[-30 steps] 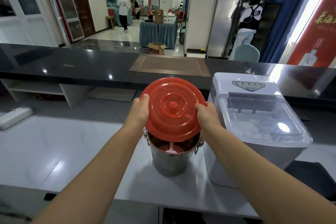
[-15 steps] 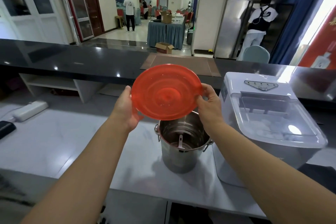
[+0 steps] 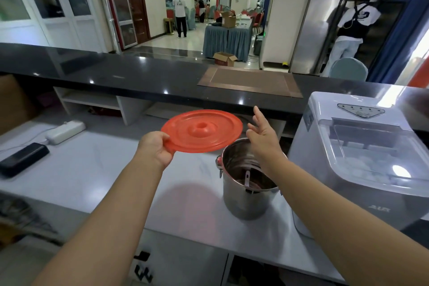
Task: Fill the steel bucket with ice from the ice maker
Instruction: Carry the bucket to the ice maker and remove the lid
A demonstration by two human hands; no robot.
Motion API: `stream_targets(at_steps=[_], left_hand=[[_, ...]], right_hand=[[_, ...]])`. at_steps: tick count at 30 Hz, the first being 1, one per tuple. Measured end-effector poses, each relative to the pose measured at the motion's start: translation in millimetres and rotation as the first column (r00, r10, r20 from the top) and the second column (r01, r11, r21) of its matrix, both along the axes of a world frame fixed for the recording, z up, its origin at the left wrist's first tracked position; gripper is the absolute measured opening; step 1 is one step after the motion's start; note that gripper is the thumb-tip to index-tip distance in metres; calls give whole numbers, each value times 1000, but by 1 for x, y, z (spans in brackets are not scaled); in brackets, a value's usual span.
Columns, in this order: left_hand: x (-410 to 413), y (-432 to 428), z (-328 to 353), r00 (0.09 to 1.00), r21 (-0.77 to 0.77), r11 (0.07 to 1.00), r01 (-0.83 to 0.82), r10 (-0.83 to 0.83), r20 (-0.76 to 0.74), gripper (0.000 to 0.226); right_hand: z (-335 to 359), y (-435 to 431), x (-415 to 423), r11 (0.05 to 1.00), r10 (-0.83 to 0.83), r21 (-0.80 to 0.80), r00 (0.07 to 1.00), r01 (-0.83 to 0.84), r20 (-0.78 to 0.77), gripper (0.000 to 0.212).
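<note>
The steel bucket [image 3: 243, 202] stands uncovered on the white counter, with a small scoop [image 3: 247, 180] inside it. My left hand [image 3: 156, 149] grips the near rim of the red lid [image 3: 201, 131] and holds it almost flat in the air, left of and above the bucket. My right hand [image 3: 263, 136] hovers over the bucket's far rim, fingers apart, holding nothing. The white ice maker [image 3: 362, 158] sits right of the bucket with its clear lid down; ice cubes [image 3: 364, 169] show through it.
A white counter [image 3: 97, 169] carries a power strip [image 3: 65, 131] and a black device [image 3: 22, 159] at the left. A raised black bar top [image 3: 139, 81] with a brown mat [image 3: 250, 81] runs behind. People stand in the hall beyond.
The red lid has come off the bucket and moved left, tipping to near level. My right hand has let go of it and now stays open over the bucket.
</note>
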State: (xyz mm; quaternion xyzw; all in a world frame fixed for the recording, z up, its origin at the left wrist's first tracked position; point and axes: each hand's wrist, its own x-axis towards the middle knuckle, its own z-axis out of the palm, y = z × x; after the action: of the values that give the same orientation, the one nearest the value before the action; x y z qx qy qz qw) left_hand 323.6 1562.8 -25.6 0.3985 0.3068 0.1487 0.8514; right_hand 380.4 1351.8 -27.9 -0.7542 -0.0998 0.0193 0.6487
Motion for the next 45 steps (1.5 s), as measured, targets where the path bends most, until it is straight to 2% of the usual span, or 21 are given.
stream_targets(at_steps=[6, 13, 16, 19, 21, 24, 26, 28, 32, 35, 37, 41, 45], left_hand=[[-1, 28, -50, 987, -169, 972, -160, 159, -20, 28], [-13, 38, -112, 969, -265, 951, -162, 102, -225, 40], [-20, 36, -125, 961, -282, 945, -169, 94, -260, 28], [-25, 30, -121, 964, -245, 954, -175, 116, -237, 27], [-27, 26, -109, 965, -190, 967, -169, 123, -233, 28], [-30, 24, -97, 957, -98, 983, -153, 123, -262, 53], [-28, 22, -91, 952, -6, 989, -145, 137, -275, 56], [-23, 16, -85, 959, 77, 992, -102, 119, -258, 48], [-5, -15, -58, 991, 268, 963, 38, -1, -136, 16], [9, -52, -33, 988, 434, 889, 145, -157, -8, 12], [15, -82, -16, 953, 512, 826, 235, -300, 45, 12], [27, -136, 2, 855, 621, 678, 394, -518, 23, 14], [35, -180, 6, 761, 736, 498, 458, -648, -35, 17]], right_hand=[[-10, -6, -3, 996, -85, -17, 996, 85, -23, 63], [-16, -9, -2, 990, -126, -77, 991, 122, -55, 44], [-18, -10, -2, 991, -124, -69, 989, 119, -80, 35], [-21, -9, -3, 988, -133, -92, 986, 124, -98, 32], [-23, -8, -3, 987, -129, -111, 985, 117, -113, 29], [-26, -9, -3, 984, -128, -141, 981, 108, -145, 24], [-28, -11, -3, 986, -118, -139, 979, 96, -164, 23], [-27, -14, -4, 985, -108, -149, 980, 83, -169, 23], [-20, -26, -8, 986, -113, -142, 982, 91, -149, 23], [-8, -38, -12, 986, -123, -126, 988, 111, -95, 23], [2, -50, -14, 988, -125, -96, 992, 121, -35, 24], [18, -80, -16, 991, -116, -59, 992, 119, 52, 28], [34, -117, -18, 982, -178, -43, 973, 186, 146, 23]])
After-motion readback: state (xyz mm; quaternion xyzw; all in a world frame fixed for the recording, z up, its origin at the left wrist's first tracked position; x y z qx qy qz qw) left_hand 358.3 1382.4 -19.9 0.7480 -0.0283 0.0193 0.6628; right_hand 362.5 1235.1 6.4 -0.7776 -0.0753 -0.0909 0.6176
